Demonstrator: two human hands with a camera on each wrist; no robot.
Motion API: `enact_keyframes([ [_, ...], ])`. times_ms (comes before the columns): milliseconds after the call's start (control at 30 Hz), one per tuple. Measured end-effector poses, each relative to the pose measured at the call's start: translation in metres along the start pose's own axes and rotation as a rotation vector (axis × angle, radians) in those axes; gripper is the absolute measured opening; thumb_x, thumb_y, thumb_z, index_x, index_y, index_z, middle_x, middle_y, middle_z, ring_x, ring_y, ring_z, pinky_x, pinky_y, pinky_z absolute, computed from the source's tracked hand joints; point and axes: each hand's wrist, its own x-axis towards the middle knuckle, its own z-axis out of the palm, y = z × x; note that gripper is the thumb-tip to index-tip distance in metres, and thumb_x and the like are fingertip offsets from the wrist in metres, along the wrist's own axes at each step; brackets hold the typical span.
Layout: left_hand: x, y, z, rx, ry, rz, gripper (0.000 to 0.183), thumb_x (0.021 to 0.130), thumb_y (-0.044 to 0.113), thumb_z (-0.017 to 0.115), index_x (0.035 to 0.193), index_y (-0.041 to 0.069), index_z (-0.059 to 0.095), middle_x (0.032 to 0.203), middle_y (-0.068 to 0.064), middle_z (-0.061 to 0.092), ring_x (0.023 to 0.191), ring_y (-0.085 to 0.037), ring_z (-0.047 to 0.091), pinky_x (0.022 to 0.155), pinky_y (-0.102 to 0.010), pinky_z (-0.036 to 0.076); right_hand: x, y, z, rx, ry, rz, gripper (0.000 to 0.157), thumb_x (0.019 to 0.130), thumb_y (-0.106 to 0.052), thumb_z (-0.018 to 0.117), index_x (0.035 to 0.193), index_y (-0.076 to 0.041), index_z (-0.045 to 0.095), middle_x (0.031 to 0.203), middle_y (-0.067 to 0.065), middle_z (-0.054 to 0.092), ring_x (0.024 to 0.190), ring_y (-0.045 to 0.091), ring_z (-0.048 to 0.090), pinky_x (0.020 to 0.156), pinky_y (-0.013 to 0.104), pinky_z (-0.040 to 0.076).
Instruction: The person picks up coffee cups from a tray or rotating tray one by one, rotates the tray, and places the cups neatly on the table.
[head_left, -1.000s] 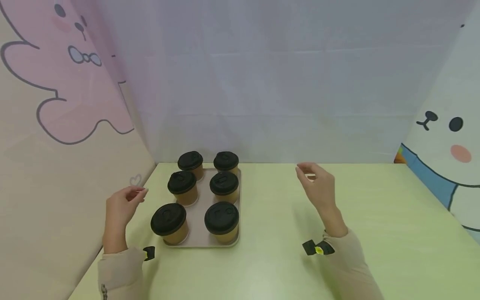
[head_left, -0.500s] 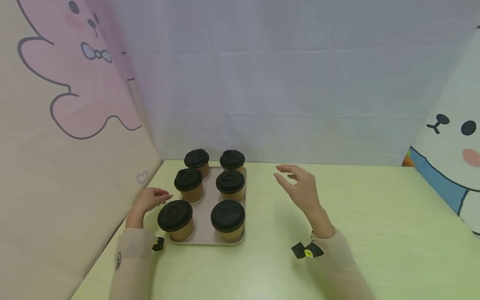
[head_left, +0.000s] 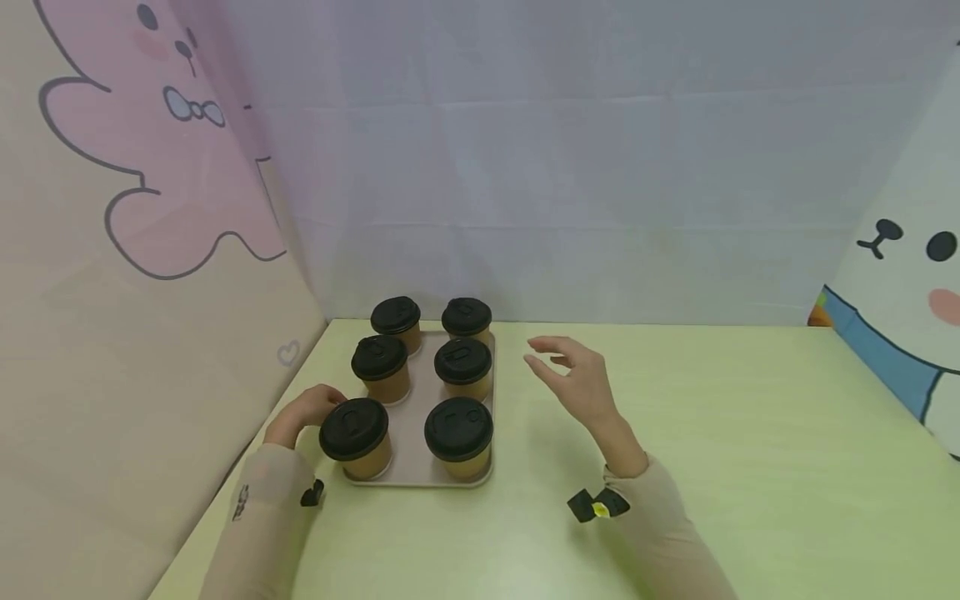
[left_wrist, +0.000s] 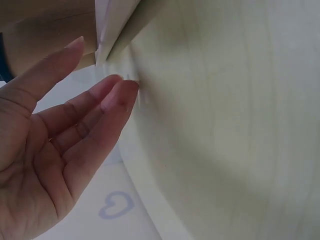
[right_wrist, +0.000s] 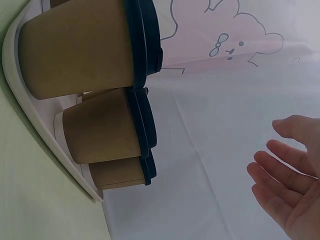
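Note:
Several brown paper cups with black lids stand upright in two columns on a light grey tray (head_left: 408, 442). My left hand (head_left: 306, 412) is at the tray's left side, by the front-left cup (head_left: 367, 461), which hides its fingertips in the head view. In the left wrist view, the left hand (left_wrist: 65, 135) has loosely bent fingers beside the tray's rim (left_wrist: 111, 25), holding nothing. Right of the tray, my right hand (head_left: 573, 382) hovers in the air with thumb and fingers apart. Nothing is in the right hand (right_wrist: 290, 175), which is away from the cups (right_wrist: 102, 127).
The tray lies on a pale yellow-green table (head_left: 712, 417), near its left edge. A left wall sheet (head_left: 150, 358) with a pink cartoon animal rises close beside my left arm. A plain pale sheet (head_left: 562, 167) hangs at the back, and a cartoon sheet (head_left: 907, 308) at the right.
My left hand has moved right and down to the tray's left side, behind the front-left cup. My right hand has moved left toward the tray, its fingers spreading apart. The cups keep their places.

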Motion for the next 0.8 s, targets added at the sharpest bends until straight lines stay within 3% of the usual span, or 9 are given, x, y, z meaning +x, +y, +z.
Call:
enact_keyframes([
  [67, -0.006, 0.012, -0.001, 0.012, -0.014, -0.045, 0.036, 0.083, 0.028, 0.061, 0.098, -0.004, 0.065, 0.097, -0.019, 0.065, 0.088, -0.03, 0.059, 0.074, -0.043, 0.049, 0.0, 0.001, -0.001, 0.009, 0.004, 0.015, 0.024, 0.082, -0.013, 0.068, 0.104, -0.005, 0.066, 0.104, 0.011, 0.067, 0.097, 0.024, 0.064, 0.08, 0.039, 0.052],
  [200, -0.009, 0.022, 0.0, 0.036, -0.01, -0.058, 0.028, 0.085, 0.021, 0.057, 0.091, -0.005, 0.066, 0.084, -0.014, 0.064, 0.077, -0.024, 0.056, 0.068, -0.039, 0.047, 0.002, 0.002, -0.003, 0.032, 0.011, 0.044, 0.023, 0.084, -0.014, 0.066, 0.105, -0.005, 0.066, 0.105, 0.011, 0.067, 0.098, 0.024, 0.063, 0.081, 0.039, 0.052],
  [300, -0.006, 0.02, 0.001, 0.04, 0.0, -0.048, 0.027, 0.086, 0.02, 0.055, 0.082, -0.004, 0.066, 0.071, -0.006, 0.058, 0.066, -0.018, 0.05, 0.061, -0.032, 0.043, 0.002, 0.003, -0.005, 0.048, 0.019, 0.053, 0.023, 0.085, -0.015, 0.066, 0.105, -0.004, 0.066, 0.105, 0.012, 0.067, 0.098, 0.025, 0.063, 0.081, 0.042, 0.052],
  [467, -0.001, 0.017, 0.002, -0.074, -0.014, -0.047, 0.033, 0.09, 0.028, 0.053, 0.084, -0.001, 0.068, 0.069, 0.003, 0.057, 0.067, -0.012, 0.049, 0.064, -0.027, 0.043, 0.002, 0.003, -0.008, 0.068, 0.041, 0.072, 0.022, 0.085, -0.015, 0.065, 0.103, -0.003, 0.066, 0.103, 0.013, 0.068, 0.095, 0.026, 0.064, 0.079, 0.041, 0.052],
  [600, -0.002, 0.02, 0.003, -0.147, -0.033, -0.026, 0.032, 0.088, 0.027, 0.055, 0.088, -0.003, 0.068, 0.075, 0.0, 0.061, 0.073, -0.014, 0.052, 0.067, -0.029, 0.045, 0.002, 0.003, -0.009, 0.064, 0.053, 0.085, 0.022, 0.086, -0.016, 0.064, 0.103, -0.003, 0.066, 0.102, 0.013, 0.068, 0.093, 0.025, 0.065, 0.078, 0.038, 0.053],
  [800, 0.001, 0.02, 0.009, -0.089, 0.018, -0.017, 0.025, 0.081, 0.013, 0.06, 0.092, -0.008, 0.066, 0.086, -0.014, 0.066, 0.08, -0.021, 0.057, 0.072, -0.035, 0.048, 0.001, 0.003, -0.008, 0.058, 0.057, 0.1, 0.022, 0.086, -0.018, 0.064, 0.103, -0.004, 0.067, 0.102, 0.011, 0.068, 0.093, 0.023, 0.065, 0.077, 0.037, 0.053],
])
